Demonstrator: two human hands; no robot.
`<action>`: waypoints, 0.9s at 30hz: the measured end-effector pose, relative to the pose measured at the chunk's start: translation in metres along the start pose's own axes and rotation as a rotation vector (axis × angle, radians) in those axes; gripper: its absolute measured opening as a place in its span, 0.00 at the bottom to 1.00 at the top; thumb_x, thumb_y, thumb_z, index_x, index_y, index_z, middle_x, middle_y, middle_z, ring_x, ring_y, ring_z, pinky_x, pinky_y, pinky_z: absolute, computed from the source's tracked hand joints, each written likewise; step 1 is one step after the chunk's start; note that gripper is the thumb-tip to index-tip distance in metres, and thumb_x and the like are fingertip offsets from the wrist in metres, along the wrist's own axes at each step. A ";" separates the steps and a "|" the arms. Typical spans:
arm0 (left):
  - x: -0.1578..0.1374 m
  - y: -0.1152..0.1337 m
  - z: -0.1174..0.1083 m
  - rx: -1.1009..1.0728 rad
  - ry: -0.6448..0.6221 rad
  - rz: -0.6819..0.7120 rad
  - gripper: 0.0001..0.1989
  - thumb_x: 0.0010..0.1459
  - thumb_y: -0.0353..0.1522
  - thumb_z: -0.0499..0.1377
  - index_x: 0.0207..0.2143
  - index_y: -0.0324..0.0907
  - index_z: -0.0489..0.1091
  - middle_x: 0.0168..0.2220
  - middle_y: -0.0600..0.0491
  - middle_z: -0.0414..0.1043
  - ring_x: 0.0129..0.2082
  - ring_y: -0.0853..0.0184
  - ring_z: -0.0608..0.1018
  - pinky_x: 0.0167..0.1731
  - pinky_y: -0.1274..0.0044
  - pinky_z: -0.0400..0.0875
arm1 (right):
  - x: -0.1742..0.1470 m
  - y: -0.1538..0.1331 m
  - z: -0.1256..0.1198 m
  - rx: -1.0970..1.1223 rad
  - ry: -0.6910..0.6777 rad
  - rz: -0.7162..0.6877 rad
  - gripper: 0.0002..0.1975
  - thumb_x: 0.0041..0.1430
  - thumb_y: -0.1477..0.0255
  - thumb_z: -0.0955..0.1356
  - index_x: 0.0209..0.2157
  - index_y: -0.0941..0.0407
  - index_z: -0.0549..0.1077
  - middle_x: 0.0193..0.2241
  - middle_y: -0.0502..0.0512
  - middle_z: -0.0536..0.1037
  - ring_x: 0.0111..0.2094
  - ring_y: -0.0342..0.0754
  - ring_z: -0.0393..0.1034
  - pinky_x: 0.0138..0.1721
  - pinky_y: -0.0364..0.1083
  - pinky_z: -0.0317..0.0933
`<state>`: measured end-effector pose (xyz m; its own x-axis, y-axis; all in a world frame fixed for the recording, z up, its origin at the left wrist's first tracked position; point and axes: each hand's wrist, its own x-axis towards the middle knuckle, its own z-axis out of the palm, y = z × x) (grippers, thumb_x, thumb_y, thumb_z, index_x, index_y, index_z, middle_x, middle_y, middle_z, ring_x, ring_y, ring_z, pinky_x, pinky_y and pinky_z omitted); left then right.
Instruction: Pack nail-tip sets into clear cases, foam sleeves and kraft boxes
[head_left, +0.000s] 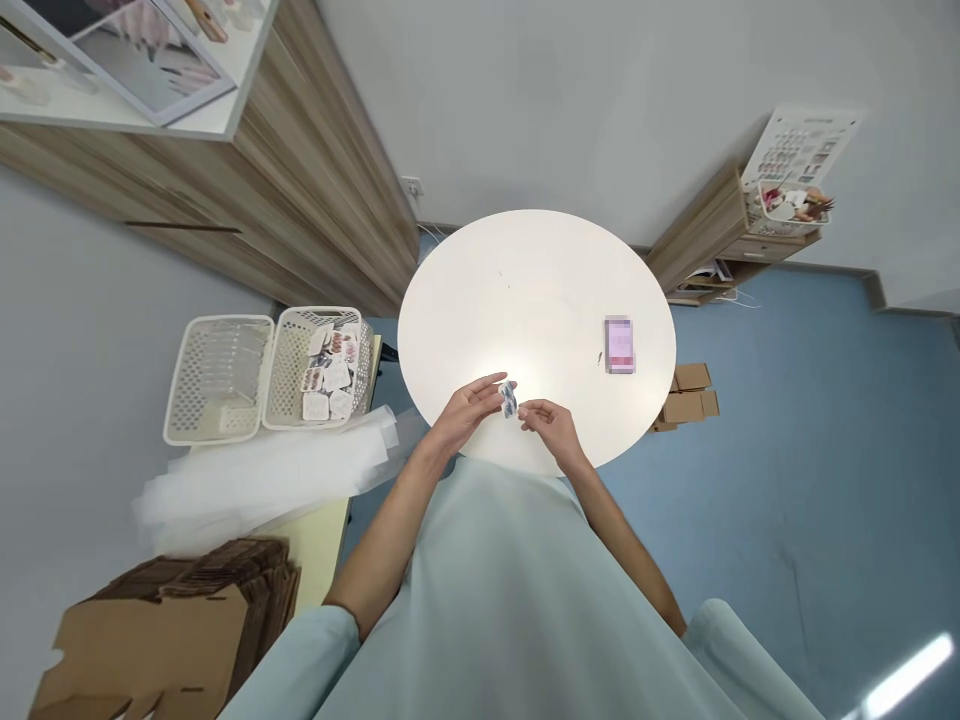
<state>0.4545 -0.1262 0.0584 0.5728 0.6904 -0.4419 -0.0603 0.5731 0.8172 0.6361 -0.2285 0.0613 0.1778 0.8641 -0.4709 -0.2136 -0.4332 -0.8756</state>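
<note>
Over the near edge of the white oval table [536,300], my left hand [471,408] grips a small white card with blue-grey nail-like pieces [508,399] by its left side, between thumb and fingers. My right hand [551,425] is just right of the card, its thumb and index finger pinched together close to the card's lower right edge. Whether those fingertips touch the card or hold a tiny piece is too small to tell.
A blurred pink-and-purple object [619,345] lies on the table's right side. On the left stand a white basket of nail cards [277,395], another basket with clear packs [180,385], a white plastic roll [277,475] and flattened cardboard boxes [150,640]. Cartons [686,405] sit right.
</note>
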 end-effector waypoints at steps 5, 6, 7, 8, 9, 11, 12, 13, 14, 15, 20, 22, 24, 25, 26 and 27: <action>0.000 -0.017 0.025 0.151 0.305 0.018 0.34 0.51 0.45 0.75 0.58 0.42 0.76 0.60 0.39 0.77 0.65 0.50 0.74 0.64 0.60 0.68 | -0.010 0.001 -0.012 -0.283 0.031 -0.139 0.17 0.57 0.51 0.75 0.36 0.50 0.81 0.37 0.54 0.83 0.33 0.50 0.73 0.40 0.51 0.70; -0.002 -0.019 0.030 0.157 0.334 0.024 0.34 0.52 0.45 0.75 0.58 0.42 0.76 0.60 0.39 0.77 0.64 0.50 0.74 0.64 0.60 0.69 | -0.011 0.001 -0.011 -0.344 0.033 -0.178 0.16 0.59 0.51 0.75 0.35 0.49 0.81 0.37 0.54 0.82 0.33 0.50 0.73 0.39 0.51 0.70; -0.004 -0.021 0.035 0.155 0.355 0.029 0.34 0.52 0.45 0.75 0.58 0.42 0.76 0.60 0.39 0.77 0.64 0.50 0.75 0.64 0.60 0.69 | -0.012 0.002 -0.011 -0.398 0.038 -0.213 0.15 0.61 0.52 0.73 0.34 0.49 0.81 0.37 0.54 0.82 0.33 0.51 0.73 0.39 0.51 0.69; -0.005 -0.023 0.039 0.150 0.373 0.033 0.34 0.52 0.45 0.74 0.59 0.41 0.76 0.61 0.39 0.76 0.64 0.50 0.75 0.63 0.60 0.69 | -0.013 0.003 -0.010 -0.445 0.046 -0.241 0.15 0.63 0.52 0.72 0.33 0.49 0.81 0.36 0.54 0.82 0.32 0.51 0.73 0.39 0.51 0.69; -0.007 -0.024 0.043 0.144 0.390 0.036 0.35 0.52 0.45 0.74 0.59 0.41 0.75 0.61 0.39 0.76 0.63 0.50 0.76 0.63 0.60 0.69 | -0.013 0.003 -0.011 -0.483 0.054 -0.261 0.15 0.65 0.53 0.70 0.32 0.49 0.80 0.36 0.54 0.82 0.32 0.51 0.73 0.39 0.52 0.68; -0.010 -0.026 0.048 0.141 0.417 0.044 0.35 0.52 0.45 0.74 0.59 0.41 0.75 0.61 0.40 0.75 0.62 0.51 0.77 0.62 0.61 0.70 | -0.012 0.005 -0.013 -0.520 0.084 -0.282 0.15 0.66 0.55 0.69 0.32 0.50 0.79 0.36 0.55 0.82 0.32 0.51 0.74 0.40 0.52 0.68; -0.011 -0.026 0.049 0.148 0.427 0.052 0.35 0.52 0.45 0.74 0.59 0.41 0.75 0.61 0.40 0.75 0.61 0.52 0.77 0.62 0.62 0.71 | -0.011 0.005 -0.016 -0.512 0.105 -0.277 0.15 0.65 0.55 0.69 0.32 0.50 0.79 0.36 0.55 0.82 0.32 0.51 0.74 0.39 0.52 0.69; -0.012 -0.027 0.049 0.157 0.442 0.066 0.33 0.53 0.46 0.74 0.58 0.41 0.76 0.60 0.41 0.76 0.60 0.52 0.78 0.61 0.62 0.71 | -0.009 0.005 -0.019 -0.483 0.124 -0.255 0.15 0.64 0.55 0.69 0.33 0.50 0.78 0.35 0.55 0.82 0.32 0.52 0.75 0.39 0.52 0.69; -0.012 -0.028 0.048 0.168 0.461 0.084 0.31 0.53 0.46 0.73 0.56 0.41 0.77 0.58 0.41 0.78 0.58 0.53 0.79 0.59 0.62 0.72 | -0.008 0.005 -0.023 -0.438 0.135 -0.217 0.14 0.63 0.54 0.70 0.33 0.50 0.78 0.33 0.54 0.82 0.32 0.52 0.75 0.38 0.52 0.69; -0.013 -0.028 0.047 0.178 0.480 0.103 0.29 0.53 0.46 0.73 0.53 0.40 0.78 0.55 0.41 0.80 0.55 0.53 0.80 0.57 0.62 0.74 | -0.007 0.005 -0.026 -0.382 0.134 -0.169 0.15 0.62 0.54 0.71 0.33 0.51 0.78 0.32 0.54 0.82 0.31 0.52 0.76 0.37 0.52 0.70; -0.014 -0.025 0.039 0.234 0.458 0.151 0.25 0.53 0.48 0.72 0.45 0.40 0.80 0.46 0.43 0.82 0.45 0.57 0.82 0.48 0.64 0.76 | -0.004 0.004 -0.041 -0.181 0.058 -0.050 0.16 0.57 0.54 0.74 0.31 0.52 0.78 0.27 0.52 0.80 0.29 0.52 0.78 0.32 0.49 0.67; -0.014 -0.023 0.037 0.232 0.412 0.136 0.25 0.53 0.49 0.73 0.46 0.40 0.80 0.45 0.44 0.82 0.45 0.58 0.81 0.48 0.65 0.77 | -0.006 0.002 -0.045 -0.139 0.056 -0.045 0.16 0.56 0.54 0.75 0.30 0.53 0.78 0.27 0.52 0.80 0.29 0.51 0.77 0.31 0.48 0.65; -0.014 -0.021 0.037 0.177 0.344 0.104 0.28 0.53 0.49 0.73 0.49 0.41 0.79 0.45 0.45 0.82 0.45 0.58 0.82 0.49 0.65 0.77 | -0.008 -0.001 -0.048 -0.079 0.028 -0.028 0.16 0.55 0.55 0.75 0.30 0.53 0.79 0.27 0.53 0.80 0.29 0.50 0.76 0.30 0.48 0.64; -0.015 -0.020 0.037 0.133 0.297 0.089 0.29 0.53 0.49 0.73 0.52 0.42 0.79 0.46 0.45 0.82 0.46 0.58 0.82 0.50 0.65 0.77 | -0.010 -0.003 -0.050 -0.044 -0.003 -0.014 0.16 0.55 0.55 0.76 0.29 0.54 0.78 0.27 0.53 0.80 0.29 0.49 0.75 0.30 0.47 0.63; -0.016 -0.019 0.038 0.085 0.239 0.073 0.31 0.54 0.49 0.73 0.55 0.42 0.77 0.47 0.44 0.82 0.48 0.58 0.82 0.52 0.64 0.76 | -0.012 -0.004 -0.051 -0.006 -0.043 0.004 0.16 0.55 0.56 0.76 0.29 0.54 0.78 0.27 0.54 0.79 0.29 0.49 0.74 0.31 0.47 0.63; -0.017 -0.018 0.039 0.034 0.174 0.058 0.33 0.55 0.49 0.72 0.58 0.43 0.76 0.49 0.44 0.82 0.51 0.56 0.82 0.54 0.63 0.75 | -0.013 -0.005 -0.052 0.033 -0.088 0.023 0.16 0.55 0.56 0.76 0.28 0.54 0.78 0.27 0.53 0.79 0.29 0.48 0.73 0.31 0.47 0.63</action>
<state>0.4778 -0.1655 0.0657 0.4189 0.7896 -0.4484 -0.0595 0.5166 0.8541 0.6851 -0.2508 0.0664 0.0874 0.8738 -0.4783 -0.2482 -0.4459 -0.8600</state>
